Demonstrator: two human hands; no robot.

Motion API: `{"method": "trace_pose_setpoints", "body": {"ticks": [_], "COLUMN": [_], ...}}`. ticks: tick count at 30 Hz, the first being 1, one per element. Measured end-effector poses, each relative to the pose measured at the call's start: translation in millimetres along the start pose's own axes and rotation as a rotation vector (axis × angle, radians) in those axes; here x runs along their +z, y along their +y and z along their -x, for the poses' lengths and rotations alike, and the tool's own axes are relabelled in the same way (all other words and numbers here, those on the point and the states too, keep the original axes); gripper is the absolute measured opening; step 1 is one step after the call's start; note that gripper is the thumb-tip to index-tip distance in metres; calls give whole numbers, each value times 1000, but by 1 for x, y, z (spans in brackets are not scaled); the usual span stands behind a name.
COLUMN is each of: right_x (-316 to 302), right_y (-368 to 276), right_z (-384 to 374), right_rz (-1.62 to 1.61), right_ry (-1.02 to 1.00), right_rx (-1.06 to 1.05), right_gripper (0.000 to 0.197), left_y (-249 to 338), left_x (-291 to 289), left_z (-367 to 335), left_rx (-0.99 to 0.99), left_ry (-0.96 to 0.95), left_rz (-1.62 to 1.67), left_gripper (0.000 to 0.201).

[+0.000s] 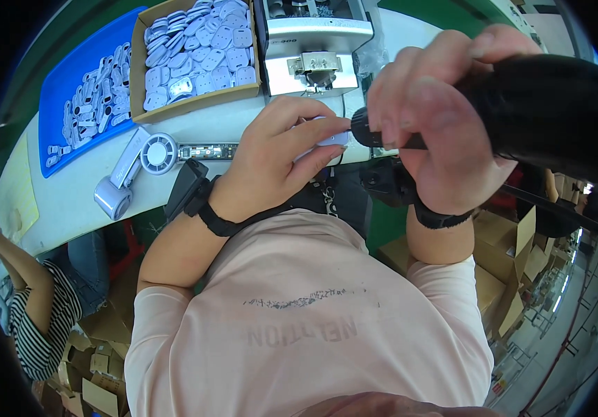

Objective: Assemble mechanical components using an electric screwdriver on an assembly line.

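Observation:
My left hand (271,156) pinches a small pale lilac plastic part (336,138) between thumb and fingers above the table's front edge. Most of that part is hidden by my fingers. A black electric screwdriver (556,104) is gripped in my right hand (441,121), lying nearly level with its tip pointing left. The tip reaches the edge of the lilac part; whether a screw sits there cannot be seen. Left of my left hand lie a lilac handheld fan (158,153) with a round grille and a narrow strip (207,151) with small components.
A cardboard box (197,101) of lilac covers and a blue tray (50,94) of smaller pieces stand at the back left. Behind my hands is a silver and black screw-feeding machine (320,36). Another person's arm (17,254) is at far left. Open cartons (497,271) stand at right.

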State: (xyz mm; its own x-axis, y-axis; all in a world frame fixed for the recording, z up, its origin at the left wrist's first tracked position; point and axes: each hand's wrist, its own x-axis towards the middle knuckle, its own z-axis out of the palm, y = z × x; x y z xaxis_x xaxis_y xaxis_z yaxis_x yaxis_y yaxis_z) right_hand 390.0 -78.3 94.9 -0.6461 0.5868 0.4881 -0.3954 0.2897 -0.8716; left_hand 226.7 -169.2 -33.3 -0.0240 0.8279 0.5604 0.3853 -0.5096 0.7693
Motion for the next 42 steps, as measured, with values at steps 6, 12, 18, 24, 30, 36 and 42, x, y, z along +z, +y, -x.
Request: {"method": "trace_pose_setpoints", "body": {"ticks": [6, 12, 18, 24, 30, 36, 42], "right_x": [-9, -2, -17, -67, -96, -109, -111], "right_y": [12, 28, 5, -13, 10, 22, 31], "right_z": [-6, -2, 24, 100, 194, 235, 237], "right_rz": [-33, -67, -128, 80, 302, 195, 130], "right_ry": [-82, -35, 169, 686, 900, 1055, 1025], "right_rx": [-58, -91, -184, 58, 507, 573, 529], "right_gripper": [38, 38, 38, 39, 32, 28, 26], "left_y": [-2, 0, 1, -6, -6, 11, 2], "left_x": [0, 4, 2, 2, 15, 49, 108], "left_z": [-2, 0, 13, 19, 6, -30, -53], "left_rx": [-17, -39, -295, -242, -161, 100, 297], "left_ry": [-22, -14, -77, -193, -349, -531, -608], "left_rz": [-1, -8, 59, -72, -131, -387, -685], "left_gripper": [37, 47, 49, 54, 57, 61, 42]}}
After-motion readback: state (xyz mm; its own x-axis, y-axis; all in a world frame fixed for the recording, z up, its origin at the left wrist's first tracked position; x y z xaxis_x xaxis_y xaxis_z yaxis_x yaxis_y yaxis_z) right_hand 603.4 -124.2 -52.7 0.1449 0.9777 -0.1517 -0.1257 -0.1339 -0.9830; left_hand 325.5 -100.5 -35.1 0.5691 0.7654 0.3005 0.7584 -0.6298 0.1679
